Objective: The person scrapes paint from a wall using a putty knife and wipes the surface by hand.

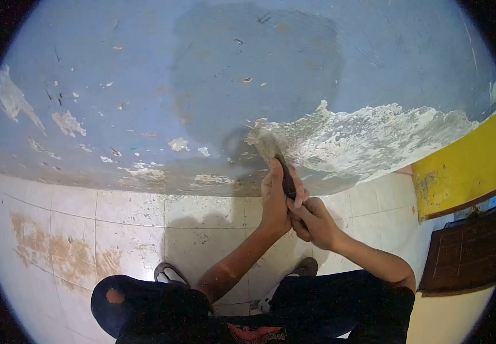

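Note:
A scraper with a wide flat blade and a dark handle touches the blue wall at the left end of a large bare, whitish patch. My left hand is closed around the handle, its thumb lying along it toward the blade. Just to the right, my right hand is closed at the lower end of the handle, against my left hand. The blade's edge meets the ragged border of the paint.
Pale floor tiles with brown smears at left and small flakes near the wall. My sandalled feet are below. A yellow wall and a dark brown wooden door stand at right. Smaller chipped spots dot the blue wall.

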A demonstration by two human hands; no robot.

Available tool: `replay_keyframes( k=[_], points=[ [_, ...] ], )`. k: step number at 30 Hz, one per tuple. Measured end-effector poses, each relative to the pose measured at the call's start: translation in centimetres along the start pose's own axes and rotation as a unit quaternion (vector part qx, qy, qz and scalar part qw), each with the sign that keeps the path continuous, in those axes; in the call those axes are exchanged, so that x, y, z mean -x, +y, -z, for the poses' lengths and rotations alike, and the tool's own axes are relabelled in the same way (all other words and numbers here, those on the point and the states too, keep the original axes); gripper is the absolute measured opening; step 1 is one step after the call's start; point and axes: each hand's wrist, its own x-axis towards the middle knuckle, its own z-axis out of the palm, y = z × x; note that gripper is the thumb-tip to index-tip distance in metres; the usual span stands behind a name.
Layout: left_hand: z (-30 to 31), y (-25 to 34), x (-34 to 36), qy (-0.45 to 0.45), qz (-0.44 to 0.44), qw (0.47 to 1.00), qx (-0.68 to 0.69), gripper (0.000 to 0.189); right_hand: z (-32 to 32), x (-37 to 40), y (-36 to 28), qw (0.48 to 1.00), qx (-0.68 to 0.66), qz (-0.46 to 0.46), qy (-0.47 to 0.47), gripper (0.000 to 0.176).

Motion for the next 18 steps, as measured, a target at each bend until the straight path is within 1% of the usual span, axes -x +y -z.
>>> replay_keyframes(
  k=[2,4,6,7,9,10,12,15,16,17,18],
  points=[
    [0.1,0.6,0.3,-0.019,0.004,0.999,0.038,0.048,-0.8,0.0,0.1,0.998,0.013,0.052,0.013,0.036],
    [0.1,1.3,0.2,0.001,-0.006,0.999,0.035,0.048,-1.6,-0.4,0.1,0.997,0.018,0.069,0.013,0.037],
    [0.3,1.7,0.4,0.023,-0.012,0.999,0.032,0.048,-2.4,-0.9,0.2,0.983,0.085,0.156,0.046,0.039],
    [0.3,1.9,0.5,0.03,-0.004,0.999,0.018,0.048,-2.6,-0.9,0.3,0.983,0.083,0.157,0.041,0.039],
    [0.1,2.6,0.6,0.035,-0.004,0.999,0.003,0.048,-2.7,-1.0,0.5,0.991,0.065,0.112,0.025,0.04],
    [-0.1,3.3,0.9,0.037,-0.009,0.999,-0.025,0.048,-2.9,-1.3,0.6,0.991,0.064,0.116,0.02,0.04],
    [-0.1,3.1,1.0,0.044,-0.013,0.997,-0.059,0.048,-3.1,-1.8,1.0,0.977,0.117,0.175,0.039,0.041],
    [-0.4,1.8,0.0,0.056,-0.05,0.995,-0.069,0.049,-1.3,-2.4,0.9,0.976,0.109,0.183,0.035,0.04],
    [-0.6,1.5,-0.1,0.079,-0.06,0.993,-0.066,0.048,-1.0,-2.3,0.8,0.975,0.108,0.189,0.032,0.04],
    [-0.9,1.3,-0.3,0.099,-0.073,0.99,-0.064,0.048,-0.8,-2.3,0.7,0.971,0.113,0.207,0.03,0.038],
    [-1.0,1.0,-0.7,0.095,-0.08,0.99,-0.068,0.048,-0.5,-2.4,0.6,0.967,0.117,0.226,0.027,0.037]
  ],
)
